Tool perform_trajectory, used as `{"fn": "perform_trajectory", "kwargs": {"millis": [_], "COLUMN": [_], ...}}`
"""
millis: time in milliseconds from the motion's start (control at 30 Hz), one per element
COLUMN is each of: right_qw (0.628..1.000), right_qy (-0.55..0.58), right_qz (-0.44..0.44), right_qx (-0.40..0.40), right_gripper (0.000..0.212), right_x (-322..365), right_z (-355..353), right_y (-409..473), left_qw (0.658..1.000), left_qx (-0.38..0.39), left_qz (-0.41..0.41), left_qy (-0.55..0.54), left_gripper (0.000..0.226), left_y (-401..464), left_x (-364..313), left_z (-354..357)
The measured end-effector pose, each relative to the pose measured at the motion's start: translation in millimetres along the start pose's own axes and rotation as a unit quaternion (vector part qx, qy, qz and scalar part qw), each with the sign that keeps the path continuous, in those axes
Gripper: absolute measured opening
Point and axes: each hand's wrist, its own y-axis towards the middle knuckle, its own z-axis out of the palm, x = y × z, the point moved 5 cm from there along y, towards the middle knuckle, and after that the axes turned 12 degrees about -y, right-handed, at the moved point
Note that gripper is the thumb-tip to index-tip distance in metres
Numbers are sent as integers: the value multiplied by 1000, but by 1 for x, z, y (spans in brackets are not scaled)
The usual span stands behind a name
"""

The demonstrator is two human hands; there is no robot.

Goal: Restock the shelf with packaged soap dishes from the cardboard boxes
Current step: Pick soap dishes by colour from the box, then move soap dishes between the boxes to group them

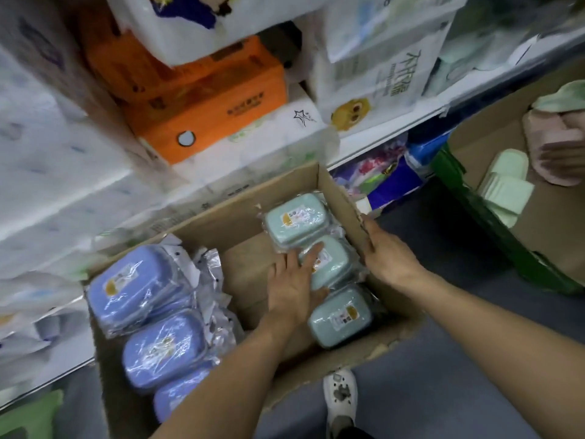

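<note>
Near edge: a white clog (340, 392) on the grey floor, just right of the open cardboard box (316, 365).

Inside the box, near-left side — three purple soap dishes (164, 346) in clear wrap, lined up near to far, crumpled wrap beside them. Right side — three green soap dishes (340, 316) in a row along the right wall, also wrapped. Bare cardboard bottom between the two rows.

Left hand (292, 289) is down in the box, fingers laid over the middle green dish, thumb curled at its near edge — grasping it. The dish sits in the row, touching its neighbours.

Right hand (384, 251) clamps the box's right flap (340, 198), thumb inside, fingers outside.

Right, further off: a second cardboard box (538, 223) holding pale green and pink slippers (506, 188).

Far: white shelf edge (395, 128) runs left to right behind the box, stacked with orange tissue packs (202, 99) and white paper-goods packs (376, 68). Lower shelf shows blue and purple packs (389, 175). Blurred, labels unreadable.
</note>
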Motion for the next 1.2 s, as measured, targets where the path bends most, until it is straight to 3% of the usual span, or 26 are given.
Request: {"fn": "perform_trajectory", "kwargs": {"millis": [167,300,400,500,633,767,900,1200], "right_qw": [999,999,996,987,964,952,929,858], "right_qy": [-25,-30,-75,-157,-260,-272,-258,-148], "right_qz": [-17,0,3,-10,-51,-105,-179,-349], "right_qx": [-10,33,57,38,-20,-91,-196,-345], "right_gripper": [47,39,38,39,50,61,67,65], "right_x": [-4,-1,7,22,61,115,180,343], "right_z": [0,-1,-10,-24,-43,-50,-46,30], "right_y": [4,2,-6,-25,-73,-136,-211,-366], "left_qw": [999,998,997,997,998,986,959,907], "left_qx": [-8,29,71,63,-51,-165,-281,-418], "left_qz": [-5,-14,-26,-38,-29,-24,-10,-32], "left_qy": [41,57,35,-16,2,23,14,50], "left_gripper": [93,103,103,93,83,79,77,72], "left_y": [12,9,5,-13,-61,-134,-226,-456], "left_x": [-7,-11,-15,-16,-7,14,44,160], "left_z": [18,12,-6,-39,-104,-169,-231,-312]}}
